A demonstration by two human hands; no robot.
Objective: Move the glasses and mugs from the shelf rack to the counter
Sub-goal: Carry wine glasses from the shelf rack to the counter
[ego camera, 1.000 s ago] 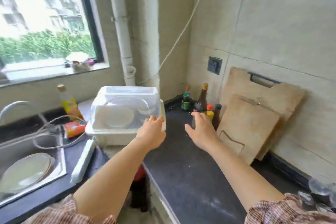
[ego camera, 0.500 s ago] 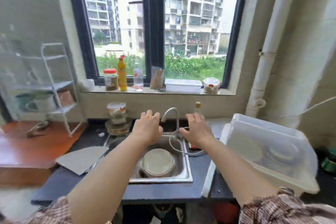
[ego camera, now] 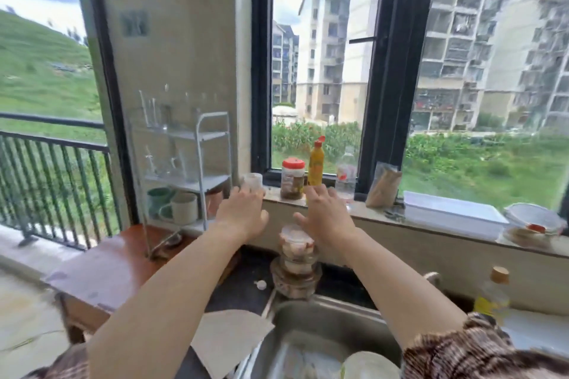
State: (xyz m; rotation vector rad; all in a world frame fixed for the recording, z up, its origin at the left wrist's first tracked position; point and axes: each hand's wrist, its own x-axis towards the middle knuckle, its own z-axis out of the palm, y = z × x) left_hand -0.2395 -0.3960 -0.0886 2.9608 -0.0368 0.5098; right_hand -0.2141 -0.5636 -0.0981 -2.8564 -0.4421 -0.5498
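A white wire shelf rack (ego camera: 201,144) stands on a brown wooden table (ego camera: 117,258) at the left. Clear glasses (ego camera: 166,114) stand blurred on its top tier, more glasses (ego camera: 178,163) on the middle tier. On the lowest tier sit a green mug (ego camera: 158,201), a cream mug (ego camera: 184,208) and a brownish mug (ego camera: 214,202). My left hand (ego camera: 241,215) is raised, empty, fingers apart, just right of the rack. My right hand (ego camera: 328,215) is beside it, empty, fingers spread.
The dark counter (ego camera: 243,274) carries stacked glass containers (ego camera: 296,258) and a steel sink (ego camera: 323,341) with a plate. The window sill (ego camera: 431,224) holds a jar (ego camera: 292,178), a yellow bottle (ego camera: 316,163), a small cup (ego camera: 253,183) and a white tray (ego camera: 452,214). An oil bottle (ego camera: 492,295) stands at the right.
My view has swung left from the dish box and cutting boards, past the sink, to the rack. Both hands stayed raised and empty in front of me.
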